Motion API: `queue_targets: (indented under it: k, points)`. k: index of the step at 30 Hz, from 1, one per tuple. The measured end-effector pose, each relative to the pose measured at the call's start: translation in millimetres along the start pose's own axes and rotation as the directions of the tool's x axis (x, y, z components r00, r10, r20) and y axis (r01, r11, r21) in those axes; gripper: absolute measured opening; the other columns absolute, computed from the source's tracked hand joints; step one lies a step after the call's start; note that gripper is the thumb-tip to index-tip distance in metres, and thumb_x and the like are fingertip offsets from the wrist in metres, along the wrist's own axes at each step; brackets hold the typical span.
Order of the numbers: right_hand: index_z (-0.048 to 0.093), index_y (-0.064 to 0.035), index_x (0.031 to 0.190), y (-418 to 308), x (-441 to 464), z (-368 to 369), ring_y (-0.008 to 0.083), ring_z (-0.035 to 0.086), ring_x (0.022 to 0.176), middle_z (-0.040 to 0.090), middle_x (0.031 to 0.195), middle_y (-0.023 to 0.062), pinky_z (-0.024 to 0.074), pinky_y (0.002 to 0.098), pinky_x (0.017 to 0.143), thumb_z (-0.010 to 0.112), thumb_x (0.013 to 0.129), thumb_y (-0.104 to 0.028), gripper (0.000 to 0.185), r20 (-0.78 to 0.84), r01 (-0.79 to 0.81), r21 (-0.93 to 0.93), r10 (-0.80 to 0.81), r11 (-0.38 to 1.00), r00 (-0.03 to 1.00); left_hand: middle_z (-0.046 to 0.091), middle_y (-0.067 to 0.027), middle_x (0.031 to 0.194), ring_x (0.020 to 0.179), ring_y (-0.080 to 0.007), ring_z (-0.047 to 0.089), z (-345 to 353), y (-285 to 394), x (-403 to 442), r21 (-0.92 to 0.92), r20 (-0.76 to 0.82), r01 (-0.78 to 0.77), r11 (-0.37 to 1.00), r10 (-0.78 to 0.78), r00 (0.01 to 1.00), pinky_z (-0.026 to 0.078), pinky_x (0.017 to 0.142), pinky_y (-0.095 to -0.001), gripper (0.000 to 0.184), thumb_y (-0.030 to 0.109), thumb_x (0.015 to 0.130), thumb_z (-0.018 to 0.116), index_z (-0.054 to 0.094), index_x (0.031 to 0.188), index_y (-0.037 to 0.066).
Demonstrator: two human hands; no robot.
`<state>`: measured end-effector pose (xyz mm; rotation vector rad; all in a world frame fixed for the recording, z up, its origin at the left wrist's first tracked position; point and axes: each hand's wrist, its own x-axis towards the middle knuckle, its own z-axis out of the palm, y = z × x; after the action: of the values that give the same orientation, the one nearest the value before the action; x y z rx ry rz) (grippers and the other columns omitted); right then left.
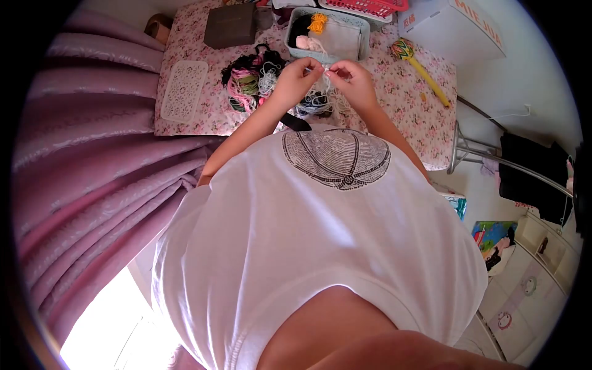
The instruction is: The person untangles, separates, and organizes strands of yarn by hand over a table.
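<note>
Both hands are close together over the flower-patterned table. My left hand is closed, its fingers pinching white yarn. Opposite it, my right hand pinches the same white yarn from the other side. A strand hangs down between the two hands. Below and to the left lies a tangled heap of pink, green, black and white yarn. More dark and white yarn lies just under the hands. Whether a small tool is between the fingers is too small to tell.
Behind the hands stands a light basket with yellow, pink and black yarn. A dark box and a white openwork tray are at left. A yellow-handled object and a white carton are at right.
</note>
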<state>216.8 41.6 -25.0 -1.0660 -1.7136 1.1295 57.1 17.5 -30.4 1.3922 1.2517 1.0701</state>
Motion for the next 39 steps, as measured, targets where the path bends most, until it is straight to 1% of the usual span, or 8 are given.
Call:
queue_targets:
  k: [6,11,14,19,26,29,32,39]
  points:
    - [0.056,0.0002,0.080,11.0,3.1,-6.9,0.0068,0.050,0.063,0.055,0.069,0.0031,0.0416,0.0218,0.058,0.062,0.072,-0.010,0.014,0.155,-0.128,0.070,0.116,0.989,0.981,0.051,0.0015,0.074,0.058,-0.0030,0.041,1.6,-2.1,2.8,0.149,-0.053,-0.173,0.974,0.182,0.982,0.032,0.049,-0.0182,0.010,0.008,0.077,0.057,0.054,0.085,0.003]
    - [0.055,-0.0004,0.078,11.2,5.7,-14.8,0.0171,0.056,0.064,0.056,0.073,0.0085,0.0431,0.0274,0.058,0.059,0.072,-0.012,0.014,0.225,0.038,-0.130,-0.008,0.991,0.974,0.055,-0.0062,0.077,0.061,-0.0177,0.054,3.9,10.3,2.1,0.441,0.039,-0.433,0.786,0.465,0.884,0.041,0.052,-0.0266,0.014,0.008,0.071,0.061,0.057,0.085,0.007]
    - [0.053,-0.0015,0.076,-6.6,4.6,-20.3,0.0254,0.056,0.067,0.055,0.074,0.0116,0.0431,0.0322,0.059,0.058,0.072,-0.012,0.012,0.272,0.132,-0.310,-0.045,0.942,0.961,0.056,-0.0063,0.074,0.064,-0.0266,0.055,4.3,11.2,0.9,0.530,0.063,-0.444,0.723,0.488,0.870,0.045,0.055,-0.0340,0.012,0.013,0.068,0.061,0.058,0.078,0.008]
    - [0.050,-0.0029,0.077,-10.8,5.8,-23.0,0.0291,0.053,0.071,0.053,0.076,0.0116,0.0421,0.0353,0.062,0.055,0.074,-0.012,0.010,0.356,0.293,-0.444,-0.134,0.847,0.925,0.055,-0.0056,0.077,0.067,-0.0263,0.055,1.7,18.0,-3.2,0.637,0.167,-0.413,0.651,0.406,0.898,0.044,0.056,-0.0332,0.013,0.010,0.067,0.062,0.054,0.077,0.008]
    - [0.049,-0.0029,0.081,-5.6,6.0,-26.5,0.0248,0.052,0.070,0.052,0.077,0.0097,0.0413,0.0327,0.062,0.053,0.077,-0.012,0.011,0.421,0.276,-0.326,-0.122,0.904,0.899,0.054,-0.0046,0.074,0.064,-0.0209,0.055,0.9,17.5,-7.2,0.577,0.135,-0.369,0.729,0.360,0.923,0.042,0.055,-0.0292,0.008,0.007,0.072,0.057,0.051,0.077,0.006]
    - [0.049,-0.0023,0.083,11.4,5.0,-24.2,0.0144,0.049,0.068,0.051,0.074,0.0038,0.0396,0.0267,0.060,0.052,0.080,-0.013,0.011,0.376,0.054,-0.118,-0.006,0.992,0.927,0.052,-0.0030,0.070,0.056,-0.0131,0.050,-0.4,-12.5,-3.4,0.170,0.048,-0.085,0.982,0.078,0.996,0.040,0.052,-0.0254,0.006,0.010,0.075,0.055,0.051,0.078,0.007]
    - [0.050,-0.0019,0.083,16.3,2.6,-24.6,0.0062,0.044,0.068,0.048,0.074,-0.0014,0.0371,0.0213,0.058,0.051,0.082,-0.013,0.012,0.311,-0.149,0.149,0.097,0.978,0.945,0.049,0.0007,0.068,0.056,-0.0058,0.043,3.4,-17.5,1.1,-0.418,-0.018,-0.057,0.907,0.055,0.998,0.036,0.051,-0.0214,0.007,0.011,0.078,0.054,0.049,0.080,0.006]
    - [0.051,-0.0023,0.082,23.1,-1.2,-14.5,0.0030,0.043,0.063,0.048,0.071,-0.0040,0.0359,0.0179,0.055,0.055,0.080,-0.012,0.011,0.278,-0.182,0.263,0.107,0.947,0.955,0.050,0.0012,0.072,0.058,-0.0039,0.043,5.5,-12.4,-3.4,-0.026,0.056,-0.074,0.997,0.076,0.996,0.035,0.052,-0.0180,0.011,0.006,0.077,0.058,0.051,0.084,0.003]
